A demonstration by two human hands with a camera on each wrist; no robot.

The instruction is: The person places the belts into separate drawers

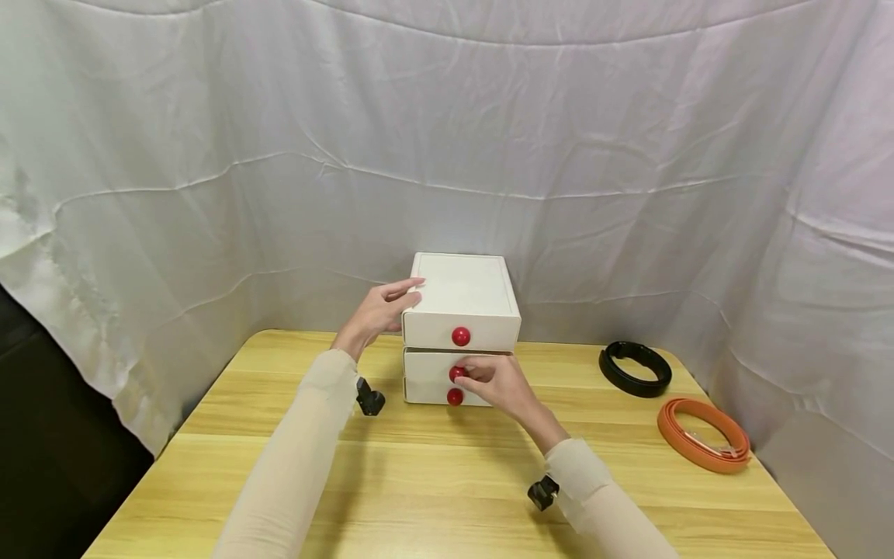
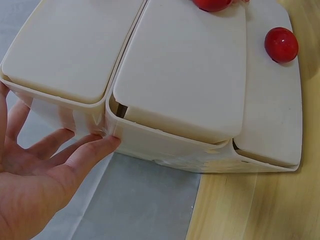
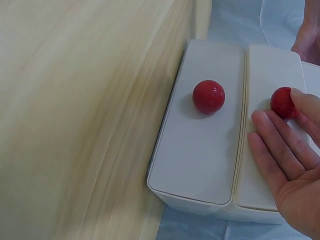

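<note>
The little white drawer box (image 1: 461, 326) sits in the middle of the frame, at the back of the counter (image 1: 447, 481). The right hand (image 1: 497, 384) pinches the middle red knob (image 1: 455, 373) — it faces the person. The left hand (image 1: 380, 310) lies flat against the box's left side, fingers straight.

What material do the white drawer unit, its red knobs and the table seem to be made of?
Drawer unit: probably plastic, off-white and matte; the left wrist view shows thin moulded walls with rounded corners, slightly translucent at the edges.
Red knobs: glossy, with a light highlight; plastic or lacquered wood, I cannot tell which.
Table: pale wood or wood-look laminate, with grain lines and plank seams.
</note>
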